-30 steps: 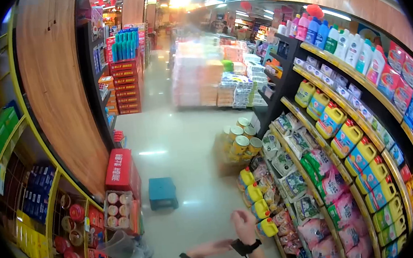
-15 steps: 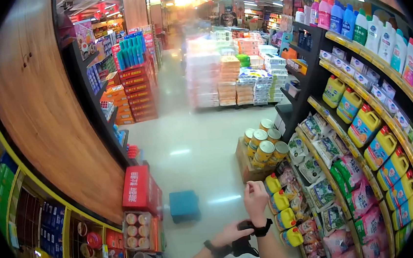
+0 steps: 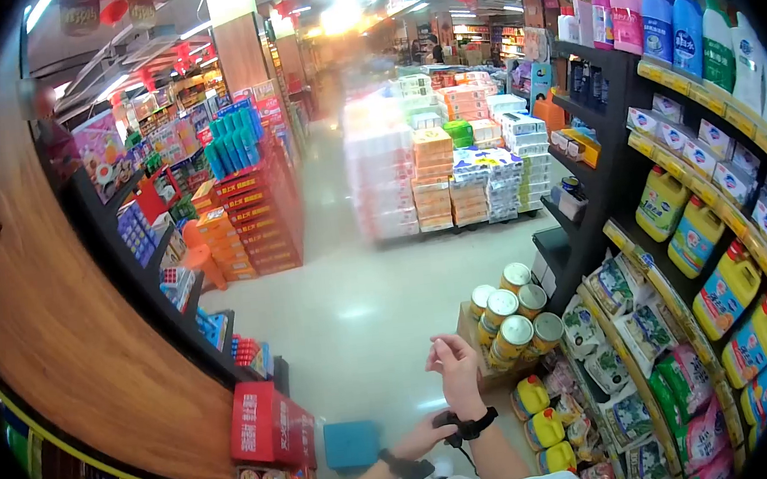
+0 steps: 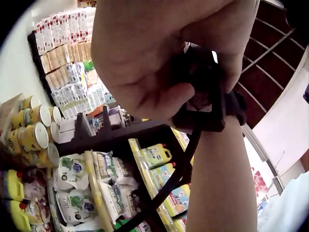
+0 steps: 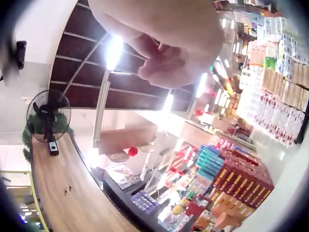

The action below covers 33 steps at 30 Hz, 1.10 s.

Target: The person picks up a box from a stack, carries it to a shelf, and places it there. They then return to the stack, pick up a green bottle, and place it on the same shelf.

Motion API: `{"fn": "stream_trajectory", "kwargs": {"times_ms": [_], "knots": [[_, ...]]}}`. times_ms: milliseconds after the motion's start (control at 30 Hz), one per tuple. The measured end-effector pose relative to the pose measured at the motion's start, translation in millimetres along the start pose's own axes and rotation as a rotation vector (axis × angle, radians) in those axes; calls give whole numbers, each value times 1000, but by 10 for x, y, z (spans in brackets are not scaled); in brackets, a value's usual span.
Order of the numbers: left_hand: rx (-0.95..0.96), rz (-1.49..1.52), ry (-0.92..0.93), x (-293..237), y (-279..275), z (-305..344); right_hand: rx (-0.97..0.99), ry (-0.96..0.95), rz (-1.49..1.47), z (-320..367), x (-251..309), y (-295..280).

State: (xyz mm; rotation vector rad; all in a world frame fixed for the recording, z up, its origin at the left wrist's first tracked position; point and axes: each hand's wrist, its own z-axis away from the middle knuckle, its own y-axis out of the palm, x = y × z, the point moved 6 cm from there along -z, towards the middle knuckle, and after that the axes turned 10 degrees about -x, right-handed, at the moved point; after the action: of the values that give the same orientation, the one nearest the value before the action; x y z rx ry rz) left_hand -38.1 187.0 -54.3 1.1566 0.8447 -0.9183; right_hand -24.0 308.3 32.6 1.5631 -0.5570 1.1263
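Note:
My left hand [image 3: 421,438] has its fingers and thumb round the small black wrist camera [image 4: 216,113] strapped to my right wrist. In the left wrist view that hand [image 4: 140,58] fills the top, with its thumb against the device's frame and a black cable running down from it. My right hand [image 3: 454,361] is raised in front of me with fingers loosely curled, holding nothing. The right wrist view shows its curled fingers [image 5: 166,67] from close by. A black strap [image 3: 405,467] circles my left wrist too.
Shelves of detergent jugs [image 3: 725,287] and bagged goods [image 3: 620,287] line the right side. Yellow cans [image 3: 511,338] stand on a carton nearby. A wooden panel [image 3: 71,312], a red box [image 3: 267,423] and a blue stool [image 3: 351,445] are on the left. Stacked packs [image 3: 450,170] stand ahead.
My left hand has moved up to my right wrist and grips the camera there. My right hand has stayed raised. The stool and red box have shifted lower in the head view.

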Motion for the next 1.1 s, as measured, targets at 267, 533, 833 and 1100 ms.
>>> {"fn": "stream_trajectory", "kwargs": {"times_ms": [267, 533, 833, 1100], "knots": [[38, 243, -78, -59, -402, -981, 66, -667, 775, -880, 56, 305], [20, 230, -26, -363, -1468, -2158, 208, -919, 1004, -2011, -162, 1212], [-3, -121, 130, -1716, -2760, -3150, 253, -765, 905, -3544, -500, 2285], [-797, 574, 813, -3573, -4411, -2961, 897, 7, 811, -4013, -1811, 2399]]}}
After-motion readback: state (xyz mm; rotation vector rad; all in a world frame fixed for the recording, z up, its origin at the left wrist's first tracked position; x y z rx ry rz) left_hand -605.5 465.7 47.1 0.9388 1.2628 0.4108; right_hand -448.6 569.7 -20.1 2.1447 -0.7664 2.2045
